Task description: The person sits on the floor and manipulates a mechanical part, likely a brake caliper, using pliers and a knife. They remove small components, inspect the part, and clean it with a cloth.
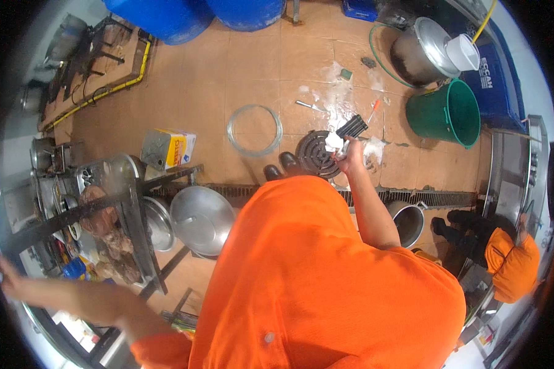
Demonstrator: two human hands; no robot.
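Observation:
My right hand (351, 157) reaches down to the floor, its fingers closed round a white foamy wad (334, 142), perhaps a soapy scrubber. Under and beside it lies a round black burner grate (314, 154) with ring-shaped slots. A black ribbed metal piece (353, 126) rests against the grate's far right, close to my fingers. Suds and water (338, 92) spread over the tiles there. Far out to the left, my left hand (6, 277) is blurred at the dark rim near a metal counter edge; its fingers are unclear.
Right of the suds stand a green bucket (434, 117) and a large pot (418, 52). A wire ring (254, 130), a tin can (160, 149) and a metal bowl (202, 220) are left. A drain grating (437, 198) crosses the floor. Another person (514, 264) works at right.

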